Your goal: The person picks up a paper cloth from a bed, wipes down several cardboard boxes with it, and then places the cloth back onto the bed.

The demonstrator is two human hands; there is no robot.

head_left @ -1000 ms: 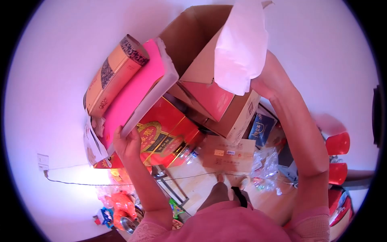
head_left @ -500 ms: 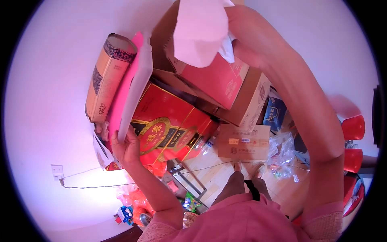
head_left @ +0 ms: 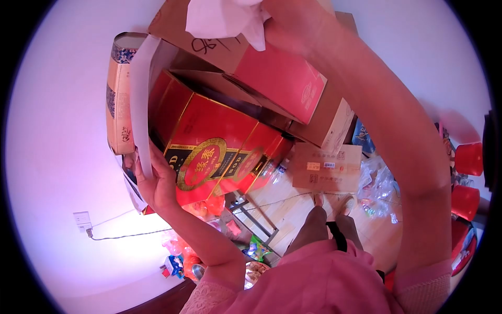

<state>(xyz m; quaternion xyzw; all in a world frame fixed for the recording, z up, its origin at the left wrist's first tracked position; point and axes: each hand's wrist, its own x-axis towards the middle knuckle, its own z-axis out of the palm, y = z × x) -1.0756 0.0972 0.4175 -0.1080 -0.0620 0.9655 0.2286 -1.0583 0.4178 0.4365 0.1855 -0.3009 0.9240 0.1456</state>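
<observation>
My left hand (head_left: pixel 158 183) grips the lower end of a thin pale board (head_left: pixel 140 99), which stands nearly on edge. Just left of the board a tall tan carton (head_left: pixel 121 107) with dark patterned bands leans at the wall. At the top, my right hand (head_left: pixel 293 26) is closed on a white cloth (head_left: pixel 222 20); its fingertips are partly hidden. The cloth hangs in front of an open brown cardboard box (head_left: pixel 209 49) with handwriting on it. Below and to the right of the board lies a large red gift box (head_left: pixel 209 141) with gold lettering.
A pink-red box (head_left: pixel 287 83) sits among the brown boxes. On the floor are a flat cardboard piece (head_left: pixel 327 167), clear plastic bags (head_left: pixel 376 183) and my feet. A cable (head_left: pixel 130 237) runs from the wall socket (head_left: pixel 82 220). Red stools (head_left: pixel 465 203) stand at right.
The board has swung left and turned edge-on, so its pink face no longer shows. My right hand has moved left and up with the cloth. The view has shifted slightly.
</observation>
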